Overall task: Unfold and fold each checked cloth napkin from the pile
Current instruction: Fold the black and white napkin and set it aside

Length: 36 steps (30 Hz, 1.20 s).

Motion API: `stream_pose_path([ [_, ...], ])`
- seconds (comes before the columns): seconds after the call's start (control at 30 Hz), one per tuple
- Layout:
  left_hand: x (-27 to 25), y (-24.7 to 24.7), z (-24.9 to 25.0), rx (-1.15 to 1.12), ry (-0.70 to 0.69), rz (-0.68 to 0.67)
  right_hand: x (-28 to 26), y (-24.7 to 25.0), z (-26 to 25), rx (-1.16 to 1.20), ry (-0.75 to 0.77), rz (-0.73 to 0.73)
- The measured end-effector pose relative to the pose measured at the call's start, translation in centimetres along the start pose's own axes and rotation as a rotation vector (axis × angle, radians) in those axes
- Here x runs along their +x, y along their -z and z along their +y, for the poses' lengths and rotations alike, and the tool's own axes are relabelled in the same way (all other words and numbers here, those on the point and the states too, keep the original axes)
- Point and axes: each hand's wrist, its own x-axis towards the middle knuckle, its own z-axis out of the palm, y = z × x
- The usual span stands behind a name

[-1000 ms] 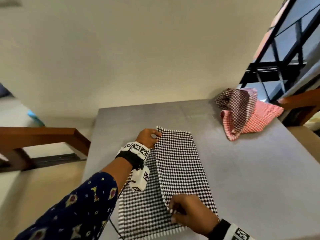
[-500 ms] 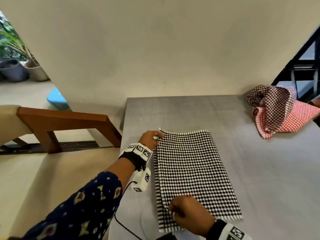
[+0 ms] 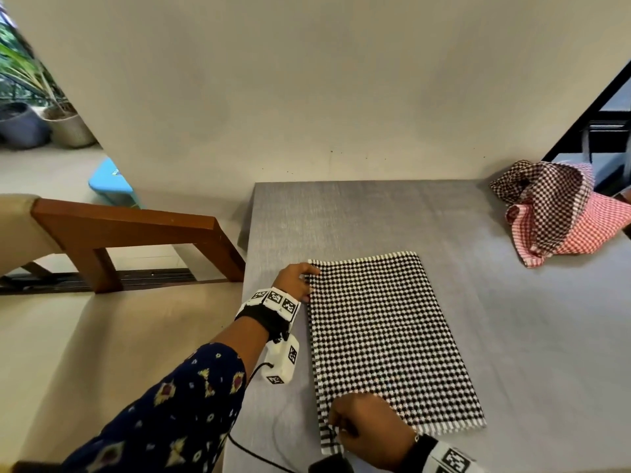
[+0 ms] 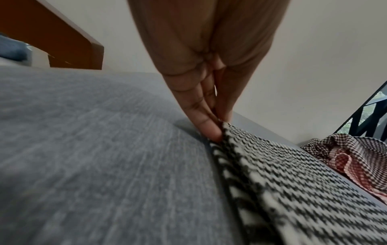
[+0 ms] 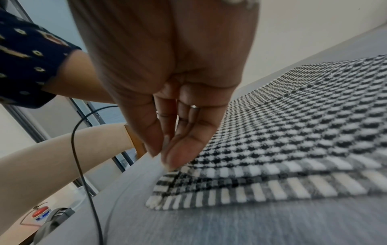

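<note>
A black-and-white checked napkin (image 3: 386, 336) lies folded in half on the grey table (image 3: 341, 216), its two layers almost edge to edge. My left hand (image 3: 312, 274) pinches the far left corner of the upper layer; in the left wrist view, thumb and fingers of the left hand (image 4: 218, 131) meet on the napkin (image 4: 293, 182). My right hand (image 3: 336, 428) pinches the near left corner, and in the right wrist view the right hand (image 5: 165, 159) closes on the top layer of the napkin (image 5: 293, 124). The pile (image 3: 553, 213) of a brown-checked and a red-checked napkin sits crumpled at the far right.
A wooden chair frame (image 3: 136, 230) stands left of the table, beyond its left edge. A wall runs along the table's far side. A black cable (image 3: 259, 459) and a dark device (image 3: 329, 464) lie at the near edge. Bare grey tabletop stretches right of the napkin.
Both hands carried the raised half of the napkin leftward and down onto the lower half, so it now lies flat in two layers. The head view swung left.
</note>
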Motion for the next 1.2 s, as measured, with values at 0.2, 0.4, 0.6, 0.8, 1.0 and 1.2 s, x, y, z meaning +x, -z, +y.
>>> stream_pose_path([
  [0.2,-1.4,-0.4,-0.7,-0.066,-0.047,0.012,0.0,-1.6,0.3,-0.038,0.009,0.016],
  [0.4,-5.3,-2.0,-2.4,-0.075,-0.023,-0.068,-2.3,-1.6,2.0,0.072,-0.002,0.102],
  [0.6,-11.4,-5.1,-4.7,-0.017,0.013,-0.213,-7.8,-0.2,8.9,0.163,-0.354,0.391],
  [0.8,-15.9,-7.4,-6.3,0.039,0.060,-0.211,-11.2,0.0,13.8,0.028,-0.518,0.602],
  [1.0,-17.8,-9.4,-6.9,0.194,0.055,-0.092,-11.3,0.0,14.5,0.117,-0.548,0.611],
  [1.2,-18.6,-9.5,-6.6,0.169,0.019,-0.081,-11.9,-0.1,14.7,0.086,-0.461,0.597],
])
